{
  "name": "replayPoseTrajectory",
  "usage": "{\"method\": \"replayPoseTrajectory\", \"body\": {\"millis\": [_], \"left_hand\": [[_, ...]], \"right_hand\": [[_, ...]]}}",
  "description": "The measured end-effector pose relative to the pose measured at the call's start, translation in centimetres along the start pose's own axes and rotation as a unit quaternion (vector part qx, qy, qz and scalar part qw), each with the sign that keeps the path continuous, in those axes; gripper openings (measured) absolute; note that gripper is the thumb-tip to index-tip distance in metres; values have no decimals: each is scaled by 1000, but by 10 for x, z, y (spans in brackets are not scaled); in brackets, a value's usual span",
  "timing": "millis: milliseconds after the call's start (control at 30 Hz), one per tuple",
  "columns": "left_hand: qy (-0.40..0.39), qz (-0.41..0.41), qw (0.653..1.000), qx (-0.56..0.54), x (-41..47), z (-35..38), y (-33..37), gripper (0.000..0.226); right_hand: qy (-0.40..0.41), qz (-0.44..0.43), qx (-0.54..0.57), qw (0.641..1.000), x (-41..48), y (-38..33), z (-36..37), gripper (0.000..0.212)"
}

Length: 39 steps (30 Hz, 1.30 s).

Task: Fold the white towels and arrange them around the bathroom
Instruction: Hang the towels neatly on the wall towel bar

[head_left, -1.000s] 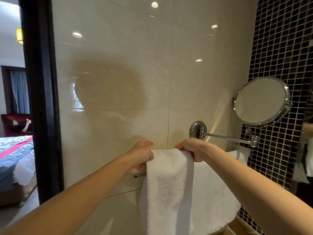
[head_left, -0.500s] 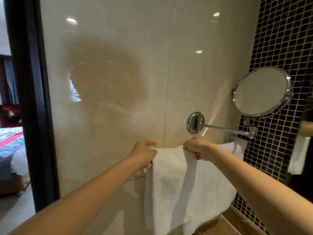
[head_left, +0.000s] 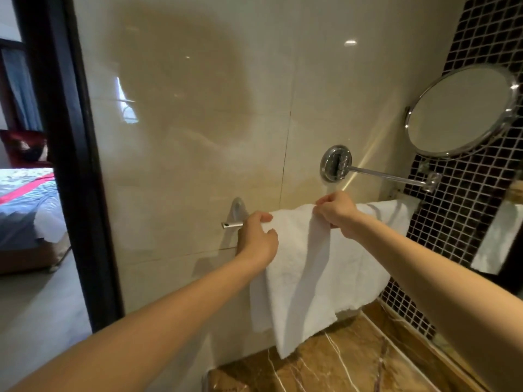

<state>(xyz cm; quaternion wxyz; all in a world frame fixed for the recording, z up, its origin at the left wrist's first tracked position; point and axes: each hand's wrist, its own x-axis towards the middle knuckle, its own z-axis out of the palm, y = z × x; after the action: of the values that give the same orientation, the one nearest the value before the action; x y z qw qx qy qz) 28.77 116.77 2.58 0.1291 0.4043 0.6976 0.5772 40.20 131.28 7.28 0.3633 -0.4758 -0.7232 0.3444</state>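
Left hand [head_left: 257, 241] has slid rightward, baring rail end [head_left: 230, 224] beside towel [head_left: 297, 264]

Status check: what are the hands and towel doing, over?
Left hand grips towel at rail. Right hand pinches its top edge. Wider towel behind. Mirror arm above, clear.

The towel rail [head_left: 232, 224] pokes out bare just left of my left fingers [head_left: 267, 217] (only its end shows). Between my fingers a narrow towel [head_left: 300, 278] hangs over it; behind that, past my right fingers [head_left: 325, 200], drapes a wider towel [head_left: 368, 250].
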Motion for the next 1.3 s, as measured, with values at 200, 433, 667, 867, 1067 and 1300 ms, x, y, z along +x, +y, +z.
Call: {"method": "replayPoseTrajectory", "body": {"millis": [200, 433, 667, 867, 1067, 1300], "left_hand": [[26, 35, 999, -32, -15, 7, -14, 28], [64, 33, 997, -12, -16, 8, -36, 35], [71, -8, 996, -52, -30, 17, -75, 29], [44, -19, 998, -27, -39, 26, -110, 29], [-10, -55, 998, 14, -42, 38, -150, 21], [-76, -56, 994, 58, -49, 48, -190, 25]], "right_hand": [[12, 8, -25, 1000, -11, 11, -1, 18], [48, -6, -36, 998, -18, 24, 1, 23], [73, -224, -244, 941, -35, 9, 6, 28], [-58, -382, -343, 856, -39, -9, 24, 33], [-87, -347, -337, 871, -32, -2, 34, 36], [-48, -347, -354, 867, -24, -1, 42, 35]]}}
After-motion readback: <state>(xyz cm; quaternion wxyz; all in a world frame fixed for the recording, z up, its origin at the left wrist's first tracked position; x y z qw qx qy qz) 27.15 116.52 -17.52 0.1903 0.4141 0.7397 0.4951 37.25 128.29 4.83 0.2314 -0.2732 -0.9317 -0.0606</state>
